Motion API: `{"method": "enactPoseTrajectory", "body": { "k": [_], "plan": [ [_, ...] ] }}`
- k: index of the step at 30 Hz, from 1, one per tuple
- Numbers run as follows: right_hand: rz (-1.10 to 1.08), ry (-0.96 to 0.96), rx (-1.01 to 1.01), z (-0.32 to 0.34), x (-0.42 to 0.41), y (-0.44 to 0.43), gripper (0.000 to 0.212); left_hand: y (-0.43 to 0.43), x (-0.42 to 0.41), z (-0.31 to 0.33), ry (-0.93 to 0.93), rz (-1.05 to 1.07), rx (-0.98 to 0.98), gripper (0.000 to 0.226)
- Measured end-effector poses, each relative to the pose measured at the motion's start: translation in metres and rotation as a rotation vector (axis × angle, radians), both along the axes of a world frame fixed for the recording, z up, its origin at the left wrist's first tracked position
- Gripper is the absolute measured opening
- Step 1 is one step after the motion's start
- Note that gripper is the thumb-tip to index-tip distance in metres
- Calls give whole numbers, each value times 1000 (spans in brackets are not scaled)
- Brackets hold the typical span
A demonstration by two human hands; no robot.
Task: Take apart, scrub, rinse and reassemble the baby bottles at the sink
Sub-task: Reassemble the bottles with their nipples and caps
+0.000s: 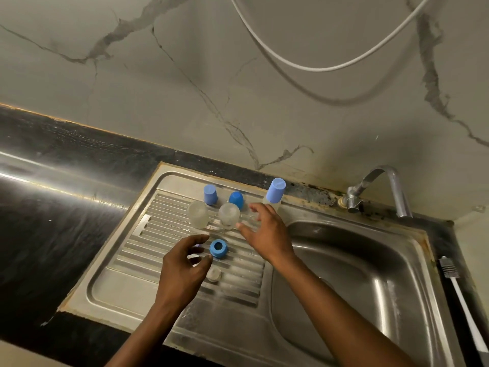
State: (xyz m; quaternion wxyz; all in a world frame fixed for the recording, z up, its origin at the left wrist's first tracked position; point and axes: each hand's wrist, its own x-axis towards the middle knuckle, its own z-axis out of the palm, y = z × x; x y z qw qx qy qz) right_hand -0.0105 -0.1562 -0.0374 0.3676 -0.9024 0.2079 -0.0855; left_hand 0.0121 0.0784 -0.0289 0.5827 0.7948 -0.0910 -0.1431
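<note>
Head view looks down on a steel sink (344, 274) whose ribbed drainboard (158, 242) carries the parts. A clear bottle (198, 214) and a second bottle (229, 215) stand mouth down, long axes upright, bases toward the camera. Behind them a pale cap (210, 194) and a dark cap (236, 199) sit closed end up, and a capped bottle (275, 193) stands upright by the back rim. A ring (218, 249) lies flat, hole upward; a nipple (213, 274) rests on the ribs nearer the front. The right hand (267, 229) is spread, fingers straight, just beside the second bottle, with nothing plainly in it. The left hand (185, 266) is curled near the ring; whether it pinches something I cannot tell. The bottles are probably light, stiff plastic, slippery if wet and easy to tip on the ribs, so a grasp round the barrel suits best. The nipple looks soft.
</note>
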Motion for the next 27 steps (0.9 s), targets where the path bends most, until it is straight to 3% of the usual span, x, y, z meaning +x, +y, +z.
{"method": "enactPoseTrajectory", "body": {
  "k": [8,13,19,23,27],
  "plan": [
    [145,185,-148,-4,50,24,84,10,-2,2,-8,39,7,45],
    [152,224,-178,-13,59,25,78,14,-1,3,-7,42,16,44],
    [101,113,-207,1,43,23,67,11,-1,4,-14,31,5,42],
    [-9,67,-51,20,17,26,63,4,-2,2,-20,22,-2,37],
    [19,-9,168,33,-19,29,57,-6,-5,3,-21,-33,84,29]
  ]
}}
